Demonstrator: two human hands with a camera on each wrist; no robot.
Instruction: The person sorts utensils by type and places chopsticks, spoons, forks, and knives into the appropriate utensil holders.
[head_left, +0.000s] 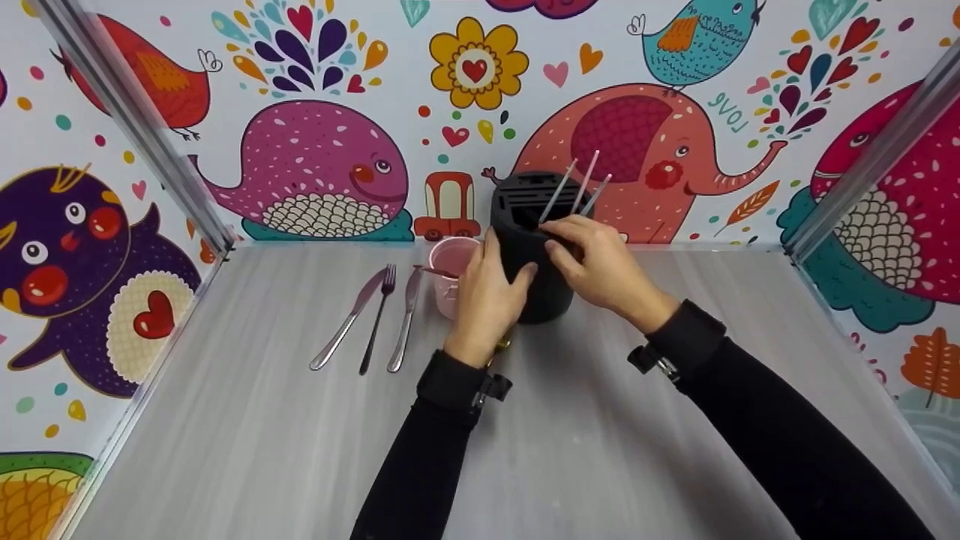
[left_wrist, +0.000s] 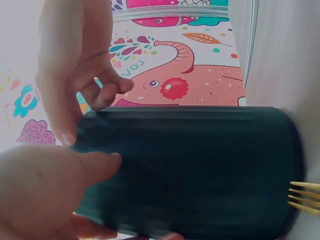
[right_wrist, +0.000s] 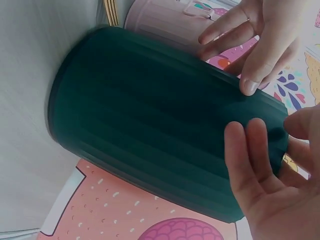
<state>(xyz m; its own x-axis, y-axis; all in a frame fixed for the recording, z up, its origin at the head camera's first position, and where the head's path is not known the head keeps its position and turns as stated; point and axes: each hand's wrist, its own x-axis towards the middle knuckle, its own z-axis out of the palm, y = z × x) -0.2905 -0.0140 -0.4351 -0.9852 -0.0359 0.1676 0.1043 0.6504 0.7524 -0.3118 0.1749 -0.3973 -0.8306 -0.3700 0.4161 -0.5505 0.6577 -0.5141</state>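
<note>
A black ribbed utensil holder (head_left: 534, 281) with a slotted top stands upright near the back wall. My left hand (head_left: 491, 292) grips its left side, the thumb lying across the front, as the left wrist view also shows. My right hand (head_left: 604, 262) is at the holder's upper rim with bent fingers. Two of its fingers (right_wrist: 245, 155) lie against the holder's side in the right wrist view. Thin pale sticks (head_left: 559, 191) rise from the opening beside the right fingertips. Whether those fingertips pinch a stick or only the rim is hidden.
A pink cup (head_left: 448, 300) stands left of the holder, with a dark utensil (head_left: 435, 271) across its rim. Left of it lie a knife (head_left: 345, 324), a fork (head_left: 379, 319) and another knife (head_left: 405, 322). A gold fork (left_wrist: 305, 196) lies by the holder's base. Patterned panels enclose the table.
</note>
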